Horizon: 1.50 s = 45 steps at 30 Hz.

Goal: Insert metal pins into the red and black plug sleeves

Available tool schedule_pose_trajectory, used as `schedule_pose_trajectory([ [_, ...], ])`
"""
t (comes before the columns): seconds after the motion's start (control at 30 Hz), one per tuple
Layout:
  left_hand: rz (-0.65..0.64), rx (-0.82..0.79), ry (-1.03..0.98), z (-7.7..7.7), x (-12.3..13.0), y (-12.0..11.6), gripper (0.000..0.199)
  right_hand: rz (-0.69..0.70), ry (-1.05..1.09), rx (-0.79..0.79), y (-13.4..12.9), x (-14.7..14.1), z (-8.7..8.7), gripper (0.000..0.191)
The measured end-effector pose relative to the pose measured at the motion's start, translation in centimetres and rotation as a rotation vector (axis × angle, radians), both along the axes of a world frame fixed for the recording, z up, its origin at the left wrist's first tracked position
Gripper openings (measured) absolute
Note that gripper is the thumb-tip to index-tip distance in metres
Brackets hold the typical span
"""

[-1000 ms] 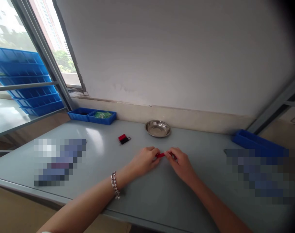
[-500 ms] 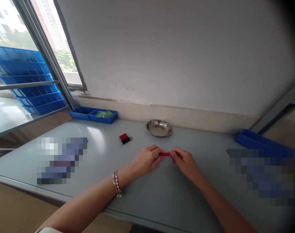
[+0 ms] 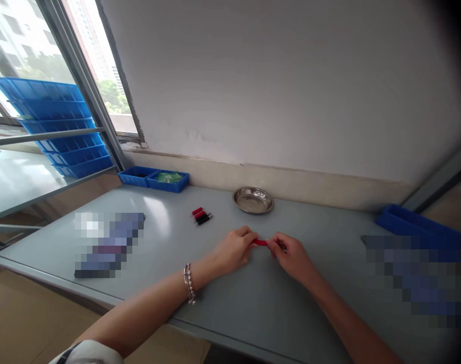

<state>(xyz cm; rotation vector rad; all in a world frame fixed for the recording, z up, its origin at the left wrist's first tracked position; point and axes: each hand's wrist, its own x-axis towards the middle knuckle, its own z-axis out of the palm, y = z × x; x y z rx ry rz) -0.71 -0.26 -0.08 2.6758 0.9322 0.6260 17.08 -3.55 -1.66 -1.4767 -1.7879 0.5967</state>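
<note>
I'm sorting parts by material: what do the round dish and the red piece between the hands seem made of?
Round dish: shiny metal, perhaps stainless steel, by its silvery, bright highlights. Red piece: possibly plastic or rubber, by its even colour; too small to judge finish.
</note>
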Motion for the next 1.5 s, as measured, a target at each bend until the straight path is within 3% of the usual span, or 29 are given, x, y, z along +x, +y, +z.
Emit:
schedule_pose_trajectory([
  [0.33, 0.044, -0.11, -0.098, -0.2, 0.3, 0.2, 0.017, 0.036, -0.087, 0.048, 0.0, 0.2, 0.3, 0.033],
  [0.53, 0.051, -0.104, -0.148, -0.3, 0.6, 0.0, 0.016, -0.029, -0.009, -0.008, -0.1, -0.4, 0.3, 0.04],
  [0.67, 0.044, -0.109, -0.171, -0.1, 0.7, -0.3, 0.017, -0.058, -0.064, 0.073, -0.1, -0.6, -0.1, 0.039],
  [0.87, 0.004, -0.182, -0.115, 0.9, 0.3, 0.0, 0.016, 0.02, -0.223, 0.227, -0.5, -0.2, 0.1, 0.031],
  [1.0, -0.008, -0.264, -0.116, 1.0, 0.0, 0.6, 0.017, 0.083, -0.218, 0.194, -0.4, 0.1, 0.6, 0.026],
  [1.13, 0.039, -0.2, -0.136, 0.7, -0.1, 0.9, 0.015, 0.077, -0.115, 0.074, -0.2, 0.2, 0.6, 0.021],
  [1.27, 0.008, -0.068, -0.146, 0.2, -0.1, 0.8, 0.018, 0.076, -0.033, -0.018, -0.2, 0.2, 0.6, 0.03],
  [1.37, -0.035, -0.014, -0.154, -0.2, 0.0, 0.7, 0.021, 0.073, -0.045, -0.017, -0.2, 0.1, 0.5, 0.038],
  [1.5, -0.017, -0.023, -0.135, 0.2, 0.0, 0.5, 0.021, 0.066, -0.112, 0.062, -0.3, 0.0, 0.3, 0.031],
])
